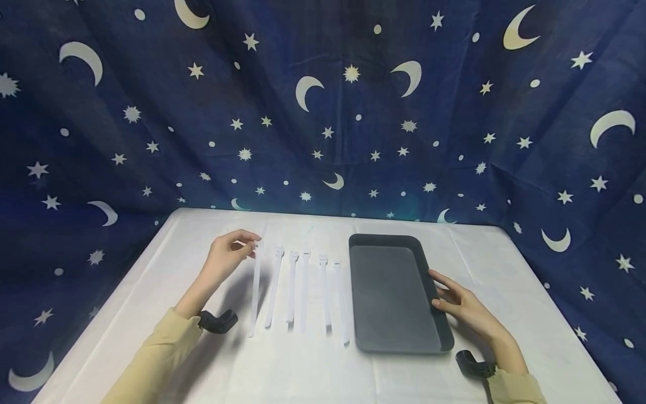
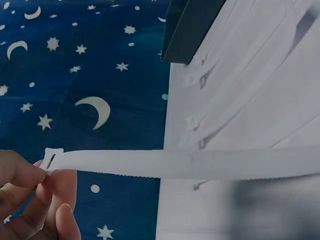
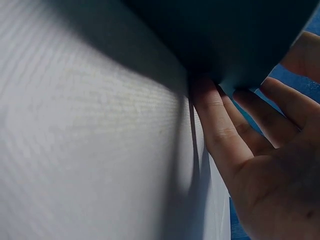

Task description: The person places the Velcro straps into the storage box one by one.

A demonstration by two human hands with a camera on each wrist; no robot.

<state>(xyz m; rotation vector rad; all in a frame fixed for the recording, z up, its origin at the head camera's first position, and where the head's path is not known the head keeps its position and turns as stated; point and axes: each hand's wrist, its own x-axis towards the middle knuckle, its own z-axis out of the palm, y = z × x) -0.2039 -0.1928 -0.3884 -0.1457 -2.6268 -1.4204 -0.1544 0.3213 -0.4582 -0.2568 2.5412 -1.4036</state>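
Observation:
My left hand point(image 1: 229, 252) pinches a white slotted cable strap point(image 1: 255, 292) by its head between thumb and fingers. In the left wrist view the strap point(image 2: 120, 162) stretches flat across the picture, its slot showing by the fingertips. Several more white straps point(image 1: 325, 292) lie side by side on the table, roughly parallel, heads toward the far edge. To their right sits a dark grey rectangular tray point(image 1: 393, 297) with nothing in it. My right hand point(image 1: 469, 311) rests its fingertips against the tray's right side; in the right wrist view, fairly straight fingers point(image 3: 220, 120) reach the dark wall.
A white cloth covers the table point(image 1: 303, 370). Behind it hangs a dark blue curtain point(image 1: 282, 112) with moons and stars. Black bands point(image 1: 218, 321) sit at both wrists, below light yellow sleeves point(image 1: 156, 359).

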